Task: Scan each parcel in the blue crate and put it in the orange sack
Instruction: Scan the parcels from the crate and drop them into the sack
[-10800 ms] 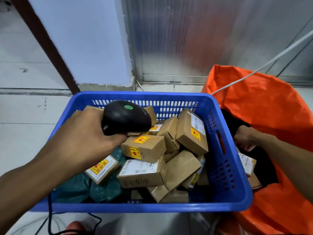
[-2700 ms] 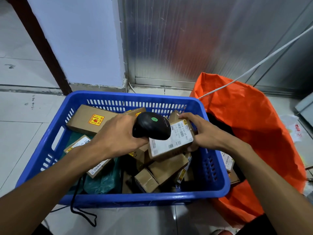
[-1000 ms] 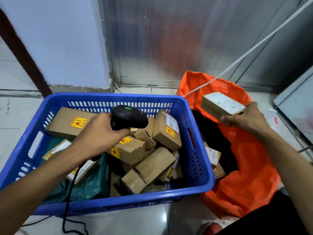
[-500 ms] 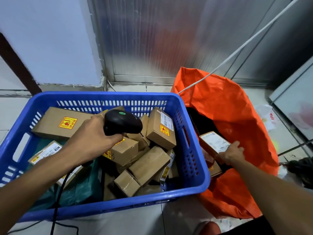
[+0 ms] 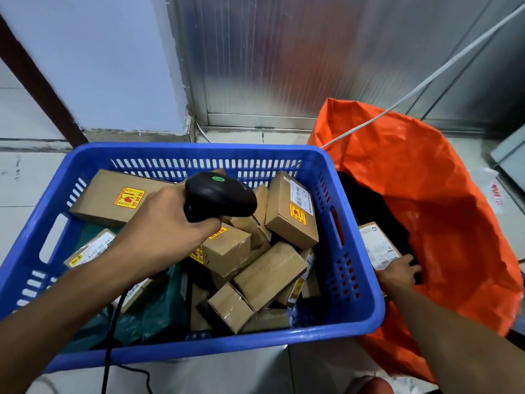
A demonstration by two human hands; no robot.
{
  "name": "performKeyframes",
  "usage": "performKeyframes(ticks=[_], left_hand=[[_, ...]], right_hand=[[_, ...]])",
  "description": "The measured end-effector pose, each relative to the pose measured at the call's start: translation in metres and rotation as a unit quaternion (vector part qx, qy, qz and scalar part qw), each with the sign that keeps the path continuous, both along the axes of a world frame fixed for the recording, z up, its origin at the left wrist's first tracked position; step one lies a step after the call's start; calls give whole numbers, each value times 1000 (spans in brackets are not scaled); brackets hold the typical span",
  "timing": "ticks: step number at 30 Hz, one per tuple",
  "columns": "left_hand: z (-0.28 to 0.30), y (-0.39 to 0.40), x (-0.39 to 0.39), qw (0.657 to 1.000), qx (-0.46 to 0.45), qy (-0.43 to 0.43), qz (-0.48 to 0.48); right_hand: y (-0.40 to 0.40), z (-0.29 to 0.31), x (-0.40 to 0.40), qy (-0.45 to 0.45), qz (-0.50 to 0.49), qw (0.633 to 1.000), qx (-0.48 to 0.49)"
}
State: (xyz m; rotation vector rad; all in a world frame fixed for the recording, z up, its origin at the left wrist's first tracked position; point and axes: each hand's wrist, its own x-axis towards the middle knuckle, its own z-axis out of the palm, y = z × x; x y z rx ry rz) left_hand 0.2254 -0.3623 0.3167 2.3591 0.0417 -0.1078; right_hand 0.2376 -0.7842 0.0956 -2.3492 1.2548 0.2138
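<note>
Your left hand [image 5: 159, 237] is over the middle of the blue crate [image 5: 199, 344], its grip closed around the handle of the black scanner [image 5: 220, 196]. The scanner head, marked with a green dot, points toward the crate's right side. Its black cord [image 5: 109, 336] hangs from below your hand over the crate's near rim to the floor.

Inside the crate, a long flat parcel [image 5: 113, 197] with a yellow and red sticker lies at the far left corner. A labelled parcel [image 5: 91, 248] sits by the left wall on dark green poly bags [image 5: 147, 317] that fill the near left corner. In the middle and toward the right, small taped brown boxes [image 5: 267, 274] are piled at mixed angles. A taller stickered box [image 5: 292, 211] leans near the right wall.

The orange sack [image 5: 443, 194] stands open on the floor, touching the crate's right wall. A white cord [image 5: 426, 81] runs from its far rim up to the right. Your right hand [image 5: 397, 273] is inside the sack mouth, resting on a white-labelled parcel [image 5: 375, 244] that lies against the dark lining near the crate wall. I cannot tell whether that grip holds the parcel or only touches it.
</note>
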Motion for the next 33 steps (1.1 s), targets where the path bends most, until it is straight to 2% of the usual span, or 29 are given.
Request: performKeyframes(ticks=[4,10,16,23,25,27,29,30,33], left_hand=[[0,2,1,1000,9,2,8],[4,6,3,1000,-1,-2,15],[12,14,-1,1000,11,-19,7],[28,17,-14,999,1,-35,10],[34,17,-17,999,5,-40,5],[40,13,-20,999,11,-51,0],[47,10,-25,998,24,-63,3],[49,10,-27,997,30,-66,7],[57,11,-30,997,46,-63,20]], right_hand=[[-2,-4,2,30,-5,999,12],[-4,14,17,101,63,993,5],[-9,51,44,109,144,983,-35],[23,157,63,186,328,912,-163],[54,182,59,155,357,895,-219],[89,194,49,38,389,882,-263],[129,194,32,-91,422,880,-198],[150,191,24,-121,443,877,-144],[205,166,9,-99,523,847,-6]])
